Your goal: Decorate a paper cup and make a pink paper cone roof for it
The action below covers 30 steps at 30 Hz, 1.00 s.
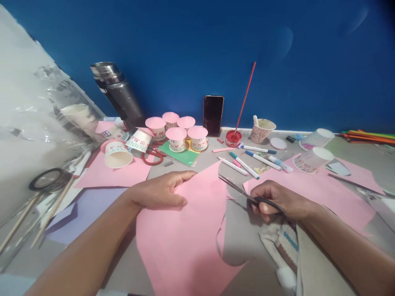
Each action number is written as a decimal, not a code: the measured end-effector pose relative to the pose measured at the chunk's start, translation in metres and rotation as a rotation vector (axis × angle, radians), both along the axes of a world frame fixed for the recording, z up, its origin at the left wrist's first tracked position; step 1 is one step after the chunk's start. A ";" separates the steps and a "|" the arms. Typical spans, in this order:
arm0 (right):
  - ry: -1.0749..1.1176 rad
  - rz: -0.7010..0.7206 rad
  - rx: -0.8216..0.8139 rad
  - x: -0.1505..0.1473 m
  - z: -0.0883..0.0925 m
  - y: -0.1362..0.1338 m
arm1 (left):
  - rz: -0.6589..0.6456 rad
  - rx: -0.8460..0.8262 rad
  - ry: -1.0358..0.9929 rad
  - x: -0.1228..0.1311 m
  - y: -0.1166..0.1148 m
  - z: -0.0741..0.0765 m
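A large sheet of pink paper (191, 230) spans the middle, its right edge cut in curves. My left hand (163, 190) grips its upper left side, thumb on top and some fingers hidden behind. In my right hand (274, 199) is a pair of scissors (236, 187), fingers closed round the dark handles. The blades point up and left, their tips beside the paper's upper right edge. Behind the sheet stand several decorated paper cups (177, 144) with pink cone tops. Two more decorated cups (119, 154) lie tilted to the left.
Several markers (243, 164) lie behind the scissors, near a red paint pot (233, 138) with a stick upright in it. A phone (212, 115) leans on the blue wall. A dark flask (119, 94), black tape (49, 179) and purple paper (89, 213) occupy the left; a cloth (321, 263) lies lower right.
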State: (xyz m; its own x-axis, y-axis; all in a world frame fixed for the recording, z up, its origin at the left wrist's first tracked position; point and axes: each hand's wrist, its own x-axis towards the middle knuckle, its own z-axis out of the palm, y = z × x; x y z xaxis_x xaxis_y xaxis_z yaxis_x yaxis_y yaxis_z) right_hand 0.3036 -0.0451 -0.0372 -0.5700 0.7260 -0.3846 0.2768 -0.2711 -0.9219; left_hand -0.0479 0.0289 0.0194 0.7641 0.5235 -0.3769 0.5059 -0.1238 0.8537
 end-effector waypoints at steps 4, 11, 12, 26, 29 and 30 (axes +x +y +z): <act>-0.004 0.017 -0.017 -0.001 -0.002 -0.001 | -0.009 0.003 -0.035 0.002 0.000 -0.002; -0.040 0.017 -0.011 -0.003 0.001 -0.002 | -0.020 0.049 -0.002 0.001 -0.001 -0.006; -0.042 0.019 -0.003 -0.004 0.001 -0.002 | -0.026 0.063 0.003 0.001 -0.001 -0.006; -0.064 0.015 -0.003 -0.004 0.003 -0.001 | -0.045 0.093 0.010 0.000 0.000 -0.008; -0.058 0.022 -0.006 -0.004 0.002 -0.001 | -0.053 0.113 0.012 0.000 0.000 -0.008; -0.060 0.024 -0.007 -0.003 0.001 -0.001 | -0.055 0.121 0.017 0.000 0.000 -0.007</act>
